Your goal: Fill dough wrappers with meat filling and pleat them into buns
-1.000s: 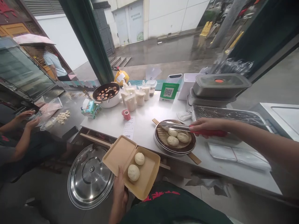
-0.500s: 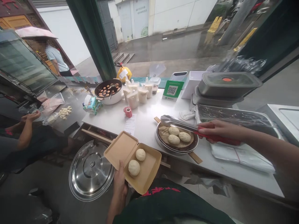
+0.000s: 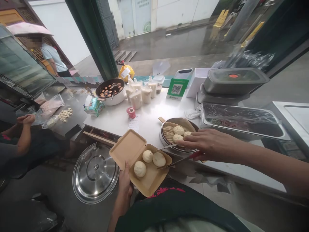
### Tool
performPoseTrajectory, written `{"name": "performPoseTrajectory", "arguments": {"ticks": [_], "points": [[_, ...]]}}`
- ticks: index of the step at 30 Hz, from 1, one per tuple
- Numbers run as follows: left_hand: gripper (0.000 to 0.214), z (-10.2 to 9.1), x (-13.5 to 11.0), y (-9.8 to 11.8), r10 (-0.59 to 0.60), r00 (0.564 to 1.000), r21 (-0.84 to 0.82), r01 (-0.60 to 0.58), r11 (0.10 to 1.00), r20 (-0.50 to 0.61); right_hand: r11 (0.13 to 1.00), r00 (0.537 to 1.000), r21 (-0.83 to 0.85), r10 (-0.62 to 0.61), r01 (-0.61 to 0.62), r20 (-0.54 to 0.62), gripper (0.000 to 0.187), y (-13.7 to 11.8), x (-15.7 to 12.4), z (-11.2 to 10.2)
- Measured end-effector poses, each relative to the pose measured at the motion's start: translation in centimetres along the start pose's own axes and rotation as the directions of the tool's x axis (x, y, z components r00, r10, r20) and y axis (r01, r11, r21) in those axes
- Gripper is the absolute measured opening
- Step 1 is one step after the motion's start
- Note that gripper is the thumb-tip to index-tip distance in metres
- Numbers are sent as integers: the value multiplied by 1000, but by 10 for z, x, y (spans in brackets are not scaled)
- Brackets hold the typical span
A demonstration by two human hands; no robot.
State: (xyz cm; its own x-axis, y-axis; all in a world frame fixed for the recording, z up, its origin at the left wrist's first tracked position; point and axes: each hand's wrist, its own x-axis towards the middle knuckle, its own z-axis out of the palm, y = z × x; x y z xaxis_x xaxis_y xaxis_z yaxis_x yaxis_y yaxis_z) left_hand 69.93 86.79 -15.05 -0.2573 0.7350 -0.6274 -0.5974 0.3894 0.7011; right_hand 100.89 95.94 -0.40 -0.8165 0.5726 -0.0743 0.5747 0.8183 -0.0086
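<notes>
Open box (image 3: 151, 185), three buns (image 3: 147, 156) inside, tongs (image 3: 170, 147)

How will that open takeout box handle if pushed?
The takeout box is probably light but stiff: it looks thin yet holds its shape in the left hand. Its open lid, folded back, might flap. The rounded buns inside could roll.

Three pale buns (image 3: 140, 169) sit in an open brown box (image 3: 151, 182), the rightmost between metal tongs' (image 3: 170, 147) parted tips.
</notes>
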Motion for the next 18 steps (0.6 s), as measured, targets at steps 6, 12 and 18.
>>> {"name": "performPoseTrajectory", "arguments": {"ticks": [6,12,18], "points": [[48,-4,-3,3,-12,1000,21,12,1000,13,999,997,39,-28,26,69,63,1,4,-13],[43,3,-10,8,6,998,10,-7,1000,57,1000,1000,-15,-18,18,-22,54,-16,10,-8],[43,10,-10,10,20,999,46,-21,999,36,994,991,-74,68,-78,-118,37,-55,10,0]]}}
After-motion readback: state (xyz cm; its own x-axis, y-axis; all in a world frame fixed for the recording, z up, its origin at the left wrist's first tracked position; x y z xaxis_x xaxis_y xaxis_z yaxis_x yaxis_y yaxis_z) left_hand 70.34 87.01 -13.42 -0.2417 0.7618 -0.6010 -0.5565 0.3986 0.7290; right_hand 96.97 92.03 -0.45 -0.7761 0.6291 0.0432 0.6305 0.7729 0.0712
